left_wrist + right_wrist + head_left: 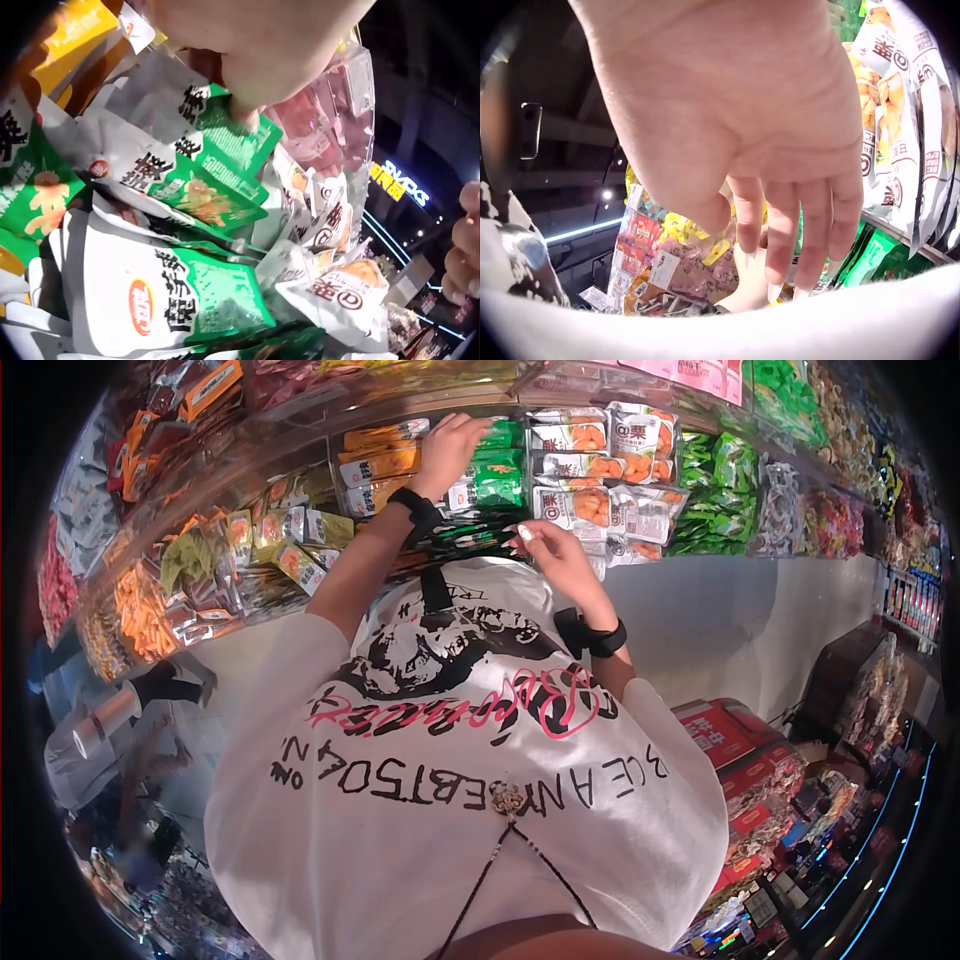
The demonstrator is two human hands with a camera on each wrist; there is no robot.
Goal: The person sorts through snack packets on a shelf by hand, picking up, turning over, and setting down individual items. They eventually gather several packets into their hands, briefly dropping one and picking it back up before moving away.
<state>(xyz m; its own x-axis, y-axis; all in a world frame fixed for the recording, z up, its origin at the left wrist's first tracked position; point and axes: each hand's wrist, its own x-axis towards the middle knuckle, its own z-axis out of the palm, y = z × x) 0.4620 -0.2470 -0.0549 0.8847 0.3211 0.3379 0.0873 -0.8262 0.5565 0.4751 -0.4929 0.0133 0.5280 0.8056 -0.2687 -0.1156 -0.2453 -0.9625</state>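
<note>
Where the left hand (pixel 450 448) lies: on the green packet (pixel 499 480); whether it grips cannot be told.
Right hand (pixel 556 555): relaxed, empty, farther from that packet.

left hand (pixel 450 445) — arm outstretched, fingers flat | right hand (pixel 560 555) — near chest, fingers relaxed

Shop aisle: snack-packed shelves (pixel 250 490), pale floor (pixel 720 620), red cartons (pixel 720 735), blue light strips (pixel 900 830), dark ceiling (pixel 570 172).

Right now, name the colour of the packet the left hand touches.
Green and white packet, clearest in left wrist view.
</note>
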